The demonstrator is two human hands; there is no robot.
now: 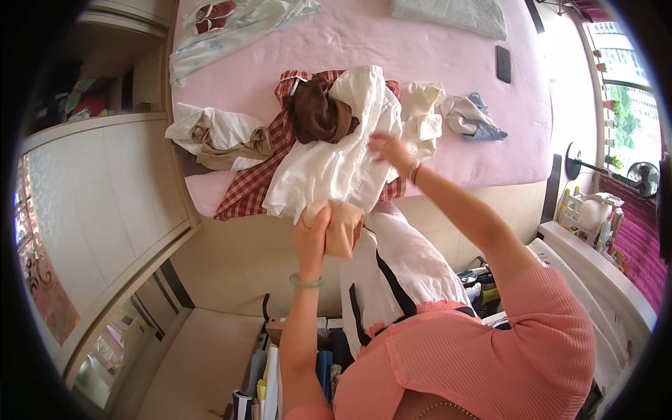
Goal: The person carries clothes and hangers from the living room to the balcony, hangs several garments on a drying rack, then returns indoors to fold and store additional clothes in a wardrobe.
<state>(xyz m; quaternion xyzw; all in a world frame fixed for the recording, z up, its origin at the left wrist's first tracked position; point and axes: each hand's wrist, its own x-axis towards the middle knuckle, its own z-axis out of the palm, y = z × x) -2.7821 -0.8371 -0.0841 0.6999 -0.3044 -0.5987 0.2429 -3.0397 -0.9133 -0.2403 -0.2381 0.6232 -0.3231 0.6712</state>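
My left hand (313, 234) is closed on a folded beige cloth (341, 227), thumb on top, in front of the bed's near edge. My right hand (393, 152) hovers over or touches a white garment (329, 171); its fingers look stretched out and apart, slightly blurred, with nothing visible in them. That garment lies spread on the bed over a red plaid garment (255, 183). A crumpled dark brown cloth (318, 112) rests on top of both. Just beyond my right hand lies a cream folded garment (422, 115).
On the pink-sheeted bed (483, 157) are a white and tan bundle (224, 140), a grey-blue bundle (474, 115), a dark red item (214, 17) and a black phone (503, 64). A cabinet (105, 196) stands left. A fan (642, 179) is at right by the window.
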